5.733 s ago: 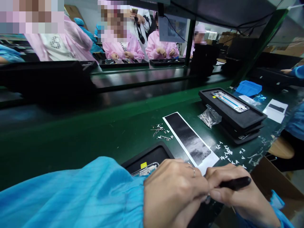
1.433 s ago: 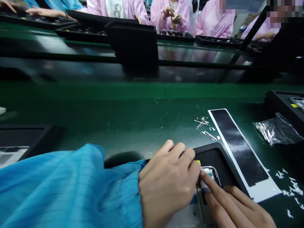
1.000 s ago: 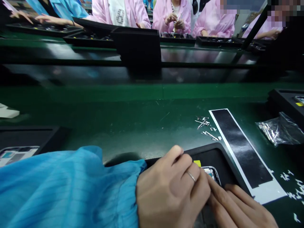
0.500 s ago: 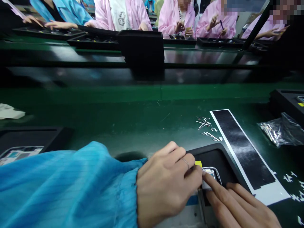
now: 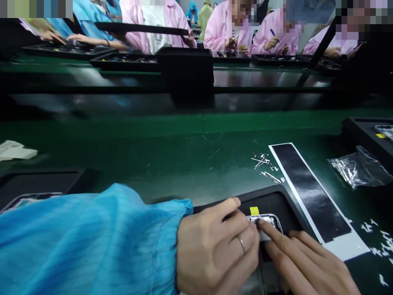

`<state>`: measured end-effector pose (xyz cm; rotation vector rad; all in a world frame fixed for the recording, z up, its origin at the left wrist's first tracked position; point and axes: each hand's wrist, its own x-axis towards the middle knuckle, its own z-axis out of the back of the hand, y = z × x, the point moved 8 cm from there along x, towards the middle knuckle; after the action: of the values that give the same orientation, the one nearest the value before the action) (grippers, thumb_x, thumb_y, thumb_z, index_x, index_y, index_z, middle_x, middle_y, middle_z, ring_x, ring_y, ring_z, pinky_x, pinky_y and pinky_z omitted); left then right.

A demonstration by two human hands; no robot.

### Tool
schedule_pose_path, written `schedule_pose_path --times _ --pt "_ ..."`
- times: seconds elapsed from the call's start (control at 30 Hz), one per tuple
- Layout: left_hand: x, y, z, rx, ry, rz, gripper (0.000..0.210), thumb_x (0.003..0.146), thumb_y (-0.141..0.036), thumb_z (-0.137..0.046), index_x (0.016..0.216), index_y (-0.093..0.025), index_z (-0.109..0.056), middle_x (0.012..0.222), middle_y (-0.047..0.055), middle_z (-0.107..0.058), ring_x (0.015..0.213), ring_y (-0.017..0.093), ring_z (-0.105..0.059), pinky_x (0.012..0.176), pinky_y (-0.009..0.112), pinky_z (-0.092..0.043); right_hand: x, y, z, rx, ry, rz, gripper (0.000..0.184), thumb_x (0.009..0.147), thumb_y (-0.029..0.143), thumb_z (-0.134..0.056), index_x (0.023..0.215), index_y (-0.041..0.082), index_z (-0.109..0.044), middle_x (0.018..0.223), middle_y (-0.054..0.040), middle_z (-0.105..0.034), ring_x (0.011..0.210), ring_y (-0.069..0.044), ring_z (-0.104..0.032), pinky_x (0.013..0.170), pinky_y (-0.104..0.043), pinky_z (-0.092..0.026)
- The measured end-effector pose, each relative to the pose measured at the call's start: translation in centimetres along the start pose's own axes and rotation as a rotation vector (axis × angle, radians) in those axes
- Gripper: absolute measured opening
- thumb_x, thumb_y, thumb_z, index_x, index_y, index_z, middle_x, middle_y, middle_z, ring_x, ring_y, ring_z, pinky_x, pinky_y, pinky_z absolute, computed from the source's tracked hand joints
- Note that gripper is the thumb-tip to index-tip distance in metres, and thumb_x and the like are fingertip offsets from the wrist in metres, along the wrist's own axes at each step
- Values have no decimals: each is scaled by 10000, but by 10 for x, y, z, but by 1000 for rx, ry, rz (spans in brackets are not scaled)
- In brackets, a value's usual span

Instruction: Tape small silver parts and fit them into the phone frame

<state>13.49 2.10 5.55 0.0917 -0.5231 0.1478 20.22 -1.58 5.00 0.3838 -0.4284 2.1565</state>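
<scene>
Lying in a black tray (image 5: 284, 209) on the green worktop (image 5: 172, 159), a phone frame (image 5: 273, 220) is partly covered by the left hand (image 5: 217, 250), fingers curled narrowly, and touched by the right hand's (image 5: 310, 262) outstretched forefinger; whether anything is pinched cannot be told. Any writing on the yellow tag (image 5: 254, 211) at its edge is too small to be read. Beside the tray a white-edged dark sheet (image 5: 313, 196) is laid, flanked by metal bits (image 5: 260, 159) and white scraps (image 5: 383, 243). Small metal parts (image 5: 345, 170) are held in a clear bag (image 5: 365, 164). Another tray (image 5: 46, 178) is partly hidden by the blue sleeve (image 5: 107, 246).
</scene>
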Motion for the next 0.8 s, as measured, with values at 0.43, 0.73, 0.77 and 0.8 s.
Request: schedule_pose_path --times 0.43,0.73,0.77,0.8 --pt "8 15 -8 -27 -118 277 558 956 -123 -95 647 -143 -560 619 36 -521 555 170 -365 535 313 -319 -4 0 1 23 -77 -5 481 889 -23 -210 765 131 -649 882 -90 -715 631 -112 -663 617 -214 -497" --pt "-2 43 -31 -367 345 734 251 865 -149 -394 656 -179 -528 653 4 -571 632 166 -498 622 293 -359 -9 8 -3 -50 -48 23 539 934 41 -114 855 147 -637 970 -84 -701 673 -109 -670 640 -231 -489" --pt "-2 45 -31 -371 355 753 253 863 -148 -398 645 -180 -522 640 1 -565 624 163 -495 612 287 -353 -9 8 -4 -47 -40 24 543 932 40 -110 861 143 -638 966 -87 -702 676 -110 -670 638 -231 -490" --pt "-2 45 -31 -371 346 753 242 860 -145 -403 652 -181 -521 638 -3 -562 618 160 -492 601 280 -347 -8 8 -4 -42 -37 30 539 930 36 -114 869 138 -640 967 -89 -701 677 -111 -671 636 -230 -491"
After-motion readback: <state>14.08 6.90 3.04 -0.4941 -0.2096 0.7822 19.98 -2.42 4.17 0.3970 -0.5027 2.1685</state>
